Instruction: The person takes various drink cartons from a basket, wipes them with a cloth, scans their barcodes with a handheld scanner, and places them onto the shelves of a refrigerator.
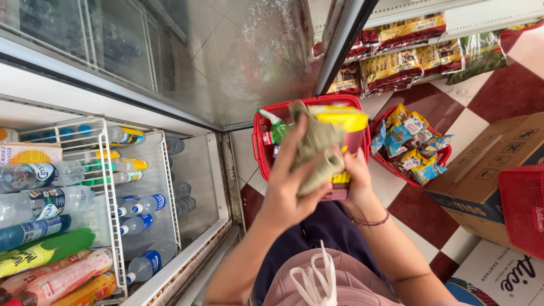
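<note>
cloth in both hands over the red basket

i hold a crumpled grey-green cloth with my left hand and right hand, both closed on it, above the red basket on the checked floor. i judge i'm mid-wipe; next calls for a firm grip beside the open drinks fridge.

A big fridge stands open — water bottles lie on its white wire shelves (some with blue caps). A red basket of snack bags and a cardboard box sit on the red-and-white floor.
</note>
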